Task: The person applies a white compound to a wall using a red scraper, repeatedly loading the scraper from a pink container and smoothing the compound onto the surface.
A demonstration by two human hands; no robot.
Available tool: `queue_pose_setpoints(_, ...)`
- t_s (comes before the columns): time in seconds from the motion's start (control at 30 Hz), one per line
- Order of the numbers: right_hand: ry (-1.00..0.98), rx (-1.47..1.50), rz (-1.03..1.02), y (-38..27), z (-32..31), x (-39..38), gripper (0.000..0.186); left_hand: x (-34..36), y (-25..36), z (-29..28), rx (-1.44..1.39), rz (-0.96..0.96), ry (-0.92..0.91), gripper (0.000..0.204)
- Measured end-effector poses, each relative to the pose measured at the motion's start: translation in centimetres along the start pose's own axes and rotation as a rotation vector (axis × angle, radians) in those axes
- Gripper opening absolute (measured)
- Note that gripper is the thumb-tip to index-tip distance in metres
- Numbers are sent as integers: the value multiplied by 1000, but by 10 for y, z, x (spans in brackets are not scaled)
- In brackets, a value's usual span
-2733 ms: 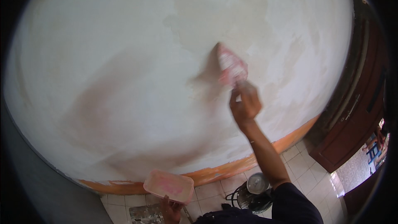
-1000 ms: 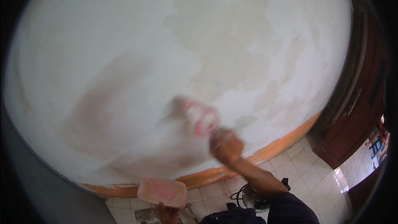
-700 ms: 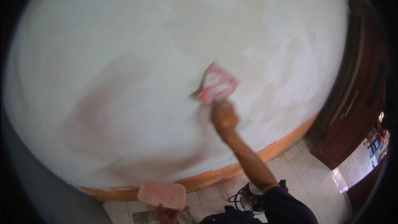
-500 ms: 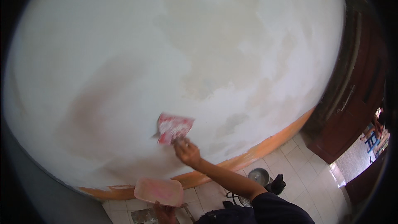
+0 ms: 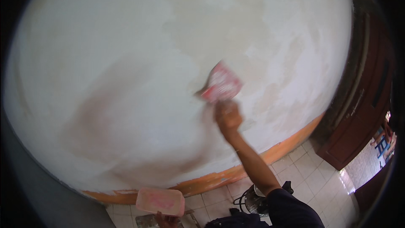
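Note:
My right hand (image 5: 228, 116) is closed round the lower end of a red putty scraper (image 5: 223, 83), its broad blade smeared with white and somewhat blurred. The blade is up against a white wall (image 5: 126, 38) with beige-grey damp-looking patches; whether its edge touches cannot be made out. At the lower edge my left hand (image 5: 167, 221) grips the near side of a shallow pink plastic tub (image 5: 144, 206). Pinkish residue coats the tub's inside. Most of my left fingers are hidden beneath it.
An orange band (image 5: 211, 180) runs along the wall's foot above a pale tiled floor (image 5: 314, 173). Beside my right arm stands a round metal-looking container (image 5: 255, 202) with a dark frame. On the right is a brown door (image 5: 358, 114) by an opening, with a blue chair (image 5: 383, 147) outside.
My right hand has swept the scraper up and to the right across the wall. My left hand and the tub have dropped slightly lower in view.

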State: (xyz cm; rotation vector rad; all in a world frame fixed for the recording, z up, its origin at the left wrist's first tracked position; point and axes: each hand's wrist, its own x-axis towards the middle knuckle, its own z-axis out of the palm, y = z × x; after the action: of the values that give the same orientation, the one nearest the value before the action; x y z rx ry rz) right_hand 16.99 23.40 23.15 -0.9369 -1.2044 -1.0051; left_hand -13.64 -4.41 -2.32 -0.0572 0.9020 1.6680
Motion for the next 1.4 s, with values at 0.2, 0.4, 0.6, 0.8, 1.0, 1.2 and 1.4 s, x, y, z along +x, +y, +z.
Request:
queue_pose_setpoints(0.2,-509,505,-197,-102,-59,-158,22,-15,6,26,-34,13,-87,47)
queue_pose_setpoints(0.4,-46,171,-148,-37,-64,-47,15,-25,21,6,-56,-16,-43,43)
queue_pose_setpoints(0.6,212,-26,23,32,-15,89,18,-39,18,35,-6,132,259,43)
queue_pose_setpoints(0.8,-304,355,-283,-68,-30,-79,25,0,10,0,-26,89,-18,41)
queue_pose_setpoints(1.0,-24,193,-159,-49,-67,21,12,20,6,-39,-59,-59,-191,43)
queue_pose_setpoints(1.2,77,42,28,16,-21,138,10,-1,-2,7,10,91,-54,46)
queue_pose_setpoints(1.4,-509,382,-493,-72,-50,-54,32,7,-21,-3,143,134,-198,44)
